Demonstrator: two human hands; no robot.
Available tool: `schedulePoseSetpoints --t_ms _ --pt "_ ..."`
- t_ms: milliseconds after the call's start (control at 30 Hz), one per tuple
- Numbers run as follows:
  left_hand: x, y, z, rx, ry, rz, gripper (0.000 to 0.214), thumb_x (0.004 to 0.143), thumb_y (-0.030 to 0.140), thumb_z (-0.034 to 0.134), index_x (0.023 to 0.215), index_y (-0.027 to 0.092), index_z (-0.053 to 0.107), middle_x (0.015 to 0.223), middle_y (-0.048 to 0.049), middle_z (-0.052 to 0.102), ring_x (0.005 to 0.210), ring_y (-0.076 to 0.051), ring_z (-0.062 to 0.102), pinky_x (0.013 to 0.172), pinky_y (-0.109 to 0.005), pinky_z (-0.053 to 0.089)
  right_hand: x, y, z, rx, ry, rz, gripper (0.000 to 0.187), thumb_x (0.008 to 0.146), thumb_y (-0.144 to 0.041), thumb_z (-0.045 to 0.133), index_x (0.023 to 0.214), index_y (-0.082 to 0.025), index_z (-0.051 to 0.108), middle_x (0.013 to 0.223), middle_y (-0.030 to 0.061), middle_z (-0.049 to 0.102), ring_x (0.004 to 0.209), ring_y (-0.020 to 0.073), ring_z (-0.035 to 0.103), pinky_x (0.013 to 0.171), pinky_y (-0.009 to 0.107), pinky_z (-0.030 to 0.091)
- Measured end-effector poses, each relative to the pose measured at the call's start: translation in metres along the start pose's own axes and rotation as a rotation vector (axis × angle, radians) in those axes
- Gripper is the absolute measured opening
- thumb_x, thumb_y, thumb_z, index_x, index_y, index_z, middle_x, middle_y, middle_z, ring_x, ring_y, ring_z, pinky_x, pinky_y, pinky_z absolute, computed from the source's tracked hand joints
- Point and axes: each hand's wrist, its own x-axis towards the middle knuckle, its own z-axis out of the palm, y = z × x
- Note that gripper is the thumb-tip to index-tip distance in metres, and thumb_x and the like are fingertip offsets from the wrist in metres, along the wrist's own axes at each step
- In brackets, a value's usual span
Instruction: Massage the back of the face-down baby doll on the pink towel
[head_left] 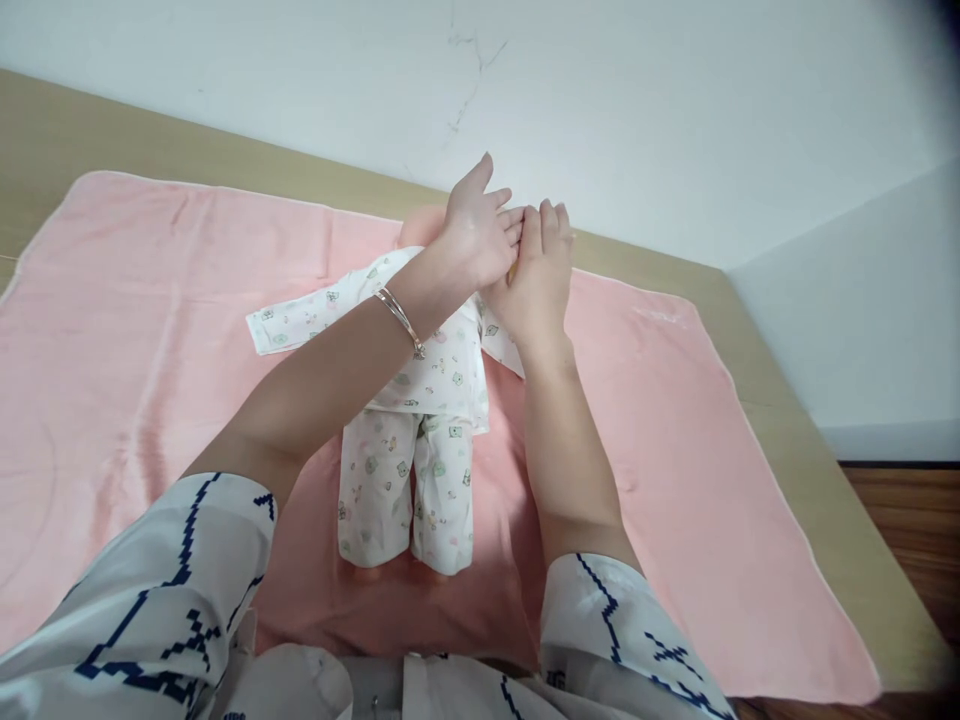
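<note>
A baby doll in a white printed top [439, 375] and matching trousers [379, 490] lies on a pink blanket [202, 270]. Part of its head [421, 225] shows behind my left wrist; the rest is hidden. Above the doll's upper body, my left hand [480, 228] is open, palm turned up and fingers spread. My right hand [538, 275] faces back upward with its fingers stretched out, touching the fingertips of the left. A small yellowish patch shows beside the right thumb, too little to name. One doll sleeve [296, 322] reaches out to the left; the other is partly covered by my right hand.
The blanket covers most of a light wooden table [780, 440]. Behind the table's far edge rises a white wall [600, 120] with dark scribbles, turning a corner at the right. Brown wooden flooring [911, 520] shows at the lower right.
</note>
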Motion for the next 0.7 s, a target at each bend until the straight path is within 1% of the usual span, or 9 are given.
schedulePoseSetpoints --t_ms 67,200,267,333,433,533,600,667,700 --pt "-0.006 0.003 -0.005 -0.019 -0.015 -0.006 0.068 0.103 0.037 -0.006 0.159 0.014 0.026 0.166 -0.014 0.027 0.152 -0.03 0.028 0.107 -0.051 0.041 -0.002 -0.003 0.001 -0.022 -0.007 0.016 0.066 0.097 -0.04 0.038 0.157 -0.015 0.026 0.167 0.02 0.025 0.157 0.0384 0.014 0.12 0.072 0.019" --pt "-0.027 0.002 -0.021 0.021 -0.003 0.0 0.064 0.106 0.05 0.023 0.158 0.012 0.029 0.164 -0.0139 0.034 0.153 -0.022 0.032 0.116 -0.035 0.033 -0.005 -0.007 0.0 -0.03 0.012 0.055 0.066 0.096 -0.037 0.037 0.158 -0.017 0.024 0.169 0.0185 0.019 0.158 0.0391 0.01 0.118 0.076 0.014" --pt "-0.042 -0.003 -0.028 0.047 0.033 -0.017 0.063 0.106 0.049 0.024 0.158 0.013 0.03 0.164 -0.0126 0.036 0.152 -0.021 0.034 0.118 -0.033 0.031 -0.008 -0.012 -0.004 -0.011 0.023 0.047 0.062 0.096 -0.036 0.035 0.156 -0.019 0.031 0.168 0.0166 0.024 0.158 0.0392 0.009 0.118 0.078 0.011" --pt "-0.062 -0.006 -0.03 0.066 0.043 -0.023 0.061 0.106 0.046 0.02 0.158 0.015 0.03 0.162 -0.0101 0.04 0.151 -0.021 0.034 0.119 -0.034 0.034 -0.016 -0.021 -0.011 0.036 0.026 0.0 0.057 0.098 -0.033 0.031 0.153 -0.022 0.038 0.163 0.0143 0.035 0.158 0.0371 0.016 0.12 0.076 0.009" --pt "-0.096 -0.001 -0.028 0.117 0.011 0.022 0.06 0.107 0.045 0.017 0.155 0.014 0.034 0.155 -0.0082 0.05 0.152 -0.021 0.034 0.122 -0.036 0.035 -0.039 -0.049 -0.025 0.148 0.053 -0.101 0.057 0.1 -0.029 0.021 0.155 -0.027 0.036 0.159 0.0102 0.043 0.155 0.0323 0.026 0.123 0.072 0.011" --pt "-0.129 0.016 -0.03 0.245 -0.029 0.06 0.066 0.106 0.047 0.005 0.154 0.015 0.037 0.144 -0.0084 0.061 0.149 -0.023 0.041 0.122 -0.042 0.038 -0.073 -0.086 -0.041 0.23 0.1 -0.256 0.062 0.1 -0.028 0.021 0.161 -0.037 0.019 0.163 0.0027 0.037 0.158 0.0294 0.021 0.126 0.069 0.014" --pt "-0.143 0.021 -0.033 0.41 -0.058 0.109 0.072 0.104 0.048 -0.003 0.154 0.017 0.039 0.138 -0.0072 0.065 0.147 -0.025 0.044 0.119 -0.047 0.042 -0.096 -0.109 -0.05 0.299 0.109 -0.445 0.067 0.098 -0.03 0.023 0.162 -0.038 0.005 0.166 -0.0005 0.032 0.159 0.0275 0.016 0.129 0.065 0.015" --pt "-0.15 0.011 -0.032 0.625 -0.072 0.219 0.072 0.103 0.049 -0.002 0.153 0.023 0.043 0.137 -0.0038 0.066 0.147 -0.027 0.043 0.117 -0.05 0.044 -0.112 -0.125 -0.058 0.387 0.113 -0.559 0.066 0.1 -0.042 0.018 0.163 -0.035 -0.003 0.169 -0.0013 0.025 0.159 0.0258 0.013 0.131 0.061 0.015" --pt "-0.151 -0.002 -0.029 0.747 -0.064 0.288 0.07 0.103 0.05 -0.001 0.153 0.028 0.043 0.142 -0.0012 0.063 0.15 -0.027 0.039 0.118 -0.05 0.044 -0.116 -0.13 -0.062 0.431 0.108 -0.59 0.067 0.1 -0.048 0.015 0.163 -0.034 -0.004 0.17 -0.0018 0.021 0.159 0.0255 0.012 0.132 0.059 0.015"
